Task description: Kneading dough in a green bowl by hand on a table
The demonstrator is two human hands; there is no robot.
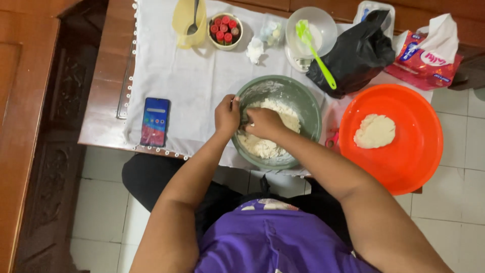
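I have both hands at the grey-green mixing bowl point(309, 108), which sits near the front edge of the low table point(108, 76), on the white cloth point(187, 86). My left hand point(227, 115) is curled over the bowl's near-left rim, fingers closed on the edge. My right hand point(264, 123) is down inside, knuckles up, pressed into the pale dough point(283, 114) — whether the fingers are clenched on a lump or just pushing flat, I cannot tell from above.

The dough looks shaggy and crumbly, with dry flour dusted up the bowl wall. I judge it soft, light and a little sticky; it should tear if pulled and is best gathered from underneath with a cupped palm. The bowl looks stiff and smooth, likely to slide on cloth, so a hold on the rim seems the sensible one.

To the right, an orange basin point(404, 167) overhangs the table edge and holds a smoother, flattened piece of dough point(374, 131). Behind the bowl are a clear bowl on a small scale point(323, 23) with a green spatula point(316, 50), a black plastic bag point(356, 58), a tissue pack point(429, 55), a cup of small red-capped bottles point(225, 30) and a yellow jug with a spoon point(188, 23). A phone point(154, 122) lies screen-up at the left.

The table is dark wood, the floor pale tile — a cramped spot beside carved wooden furniture point(45, 167).
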